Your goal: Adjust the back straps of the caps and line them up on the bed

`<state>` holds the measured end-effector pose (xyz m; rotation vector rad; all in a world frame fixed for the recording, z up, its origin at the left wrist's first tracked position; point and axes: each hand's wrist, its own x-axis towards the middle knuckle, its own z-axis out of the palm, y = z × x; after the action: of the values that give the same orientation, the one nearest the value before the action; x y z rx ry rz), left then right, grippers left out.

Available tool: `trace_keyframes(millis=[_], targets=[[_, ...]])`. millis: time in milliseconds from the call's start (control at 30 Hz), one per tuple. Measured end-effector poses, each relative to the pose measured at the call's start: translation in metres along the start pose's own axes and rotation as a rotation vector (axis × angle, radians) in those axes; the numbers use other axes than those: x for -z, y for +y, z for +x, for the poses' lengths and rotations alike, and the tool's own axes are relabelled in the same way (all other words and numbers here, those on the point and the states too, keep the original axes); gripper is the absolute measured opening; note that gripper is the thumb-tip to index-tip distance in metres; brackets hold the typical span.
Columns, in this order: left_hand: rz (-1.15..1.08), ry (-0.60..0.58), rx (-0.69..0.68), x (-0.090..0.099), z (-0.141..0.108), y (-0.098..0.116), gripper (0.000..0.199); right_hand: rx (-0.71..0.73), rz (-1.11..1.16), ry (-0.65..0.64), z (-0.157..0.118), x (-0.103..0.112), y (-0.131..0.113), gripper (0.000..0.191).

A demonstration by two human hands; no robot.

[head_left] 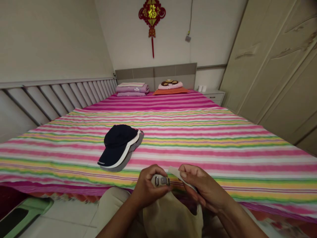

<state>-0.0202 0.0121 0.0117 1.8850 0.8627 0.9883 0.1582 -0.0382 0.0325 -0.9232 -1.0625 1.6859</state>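
A beige cap point(170, 216) hangs below my hands, over my lap at the front edge of the bed. My left hand point(146, 189) is closed around one side of its back, thumb and forefinger on either side of a metal buckle point(162, 180). My right hand point(204, 187) pinches the loose strap point(178, 174) of the cap, its free end pointing toward the buckle. Strap end and buckle look apart. To the left, a navy cap point(120, 136) lies on top of a white cap point(130, 144) and a grey cap point(133, 147), stacked together on the bed.
The bed point(198, 158) has a striped sheet. Folded purple bedding point(132, 89) and a pink pillow point(170, 86) lie by the headboard point(173, 71). A railing point(61, 96) runs along the left, a wardrobe point(269, 72) along the right. A green plastic object point(37, 205) stands lower left.
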Motion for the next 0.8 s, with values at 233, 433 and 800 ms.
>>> trace_keyframes(millis=[233,433,800], targets=[[-0.126,0.074,-0.072,-0.001,-0.006,-0.001,0.017,0.010,-0.019,0.006,-0.001,-0.001,0.000,0.030],[-0.780,-0.046,0.239,-0.002,-0.008,-0.011,0.031,-0.013,-0.020,0.010,-0.002,-0.004,0.000,0.029],[-1.041,-0.002,0.298,-0.009,-0.008,-0.015,0.037,-0.055,-0.086,-0.039,0.000,-0.009,0.003,0.028]])
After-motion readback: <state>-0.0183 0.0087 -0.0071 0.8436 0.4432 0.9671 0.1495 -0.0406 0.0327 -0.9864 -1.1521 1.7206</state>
